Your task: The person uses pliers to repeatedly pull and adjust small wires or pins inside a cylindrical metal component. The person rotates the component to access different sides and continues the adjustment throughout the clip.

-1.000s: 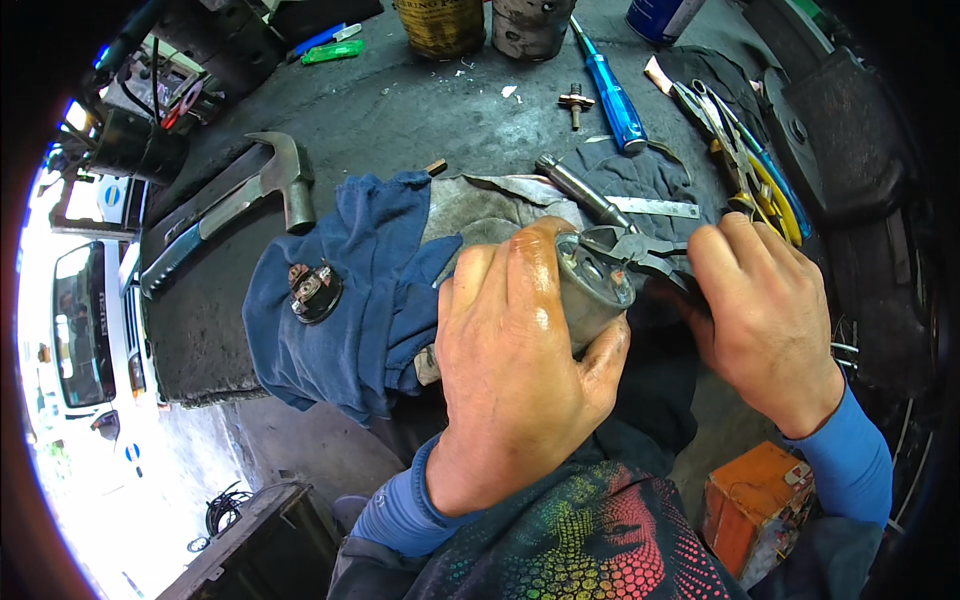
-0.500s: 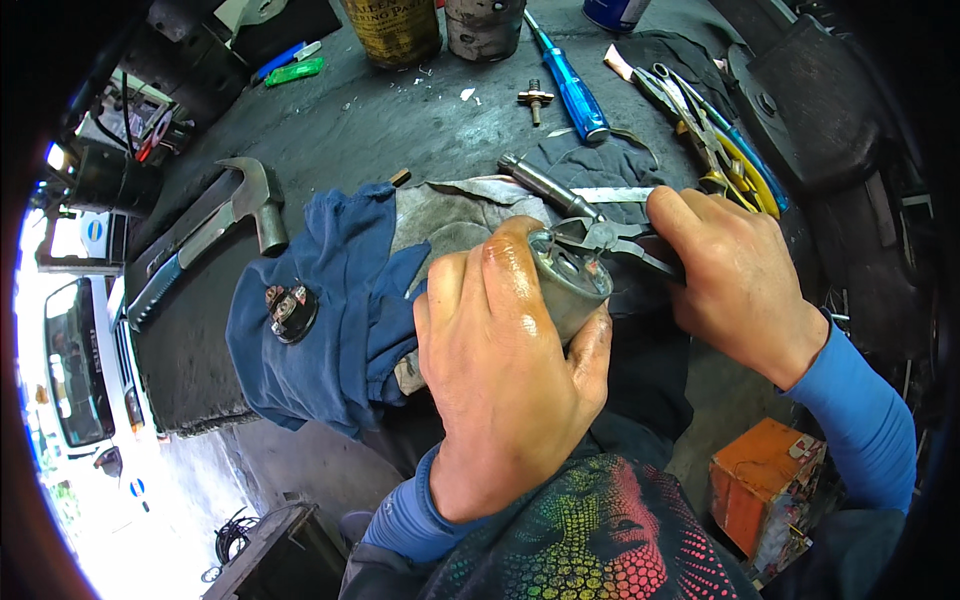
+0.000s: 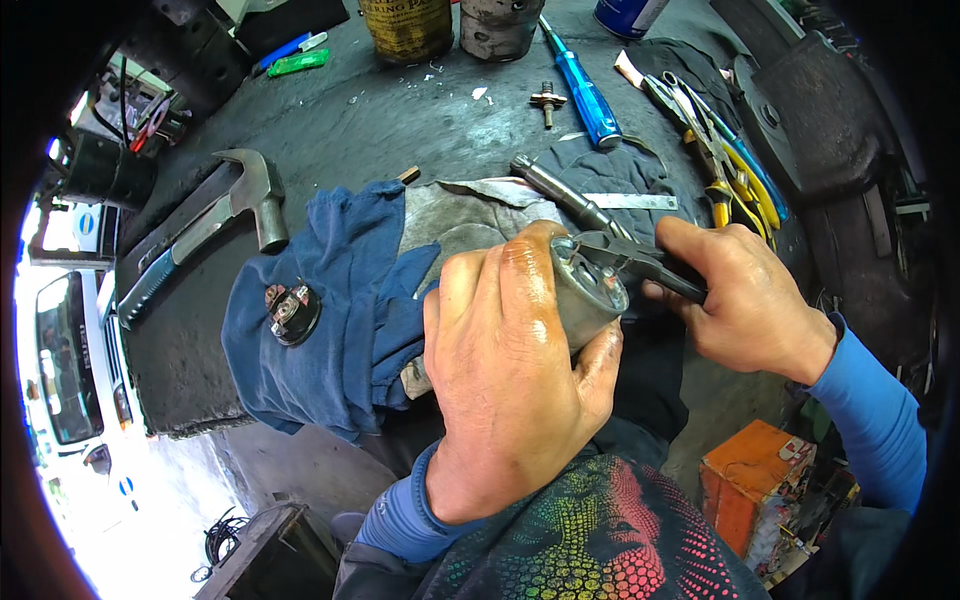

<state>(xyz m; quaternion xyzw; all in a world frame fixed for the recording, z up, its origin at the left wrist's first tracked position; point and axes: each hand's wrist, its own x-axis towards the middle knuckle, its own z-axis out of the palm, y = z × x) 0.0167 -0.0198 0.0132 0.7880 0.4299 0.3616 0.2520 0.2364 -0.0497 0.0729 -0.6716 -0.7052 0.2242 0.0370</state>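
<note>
My left hand (image 3: 515, 365), greasy along the index finger, is closed around a grey metal cylinder (image 3: 590, 310) with its recessed end turned to the right. In my right hand (image 3: 745, 295) is a pair of dark-handled pliers (image 3: 640, 260); its jaws reach into the cylinder's rim. What the jaw tips touch is too small to make out. Just beyond the cylinder a metal shaft (image 3: 560, 192) lies slanted on the rags, with a flat metal strip (image 3: 630, 201) beside it. On the blue cloth (image 3: 340, 240) at the left sits a small round black part (image 3: 294, 315) with metal terminals.
A claw hammer (image 3: 225, 205) lies at the left. Farther back are a blue screwdriver (image 3: 588, 98), a small metal fitting (image 3: 548, 104) and cans (image 3: 405, 30). Several pliers (image 3: 715, 150) lie at the right. An orange box (image 3: 750, 475) stands below the bench.
The pliers have turned from a flat, wide-handled pose to an edge-on one with the handles closer together. My right hand has shifted slightly right and down. The left hand keeps its hold.
</note>
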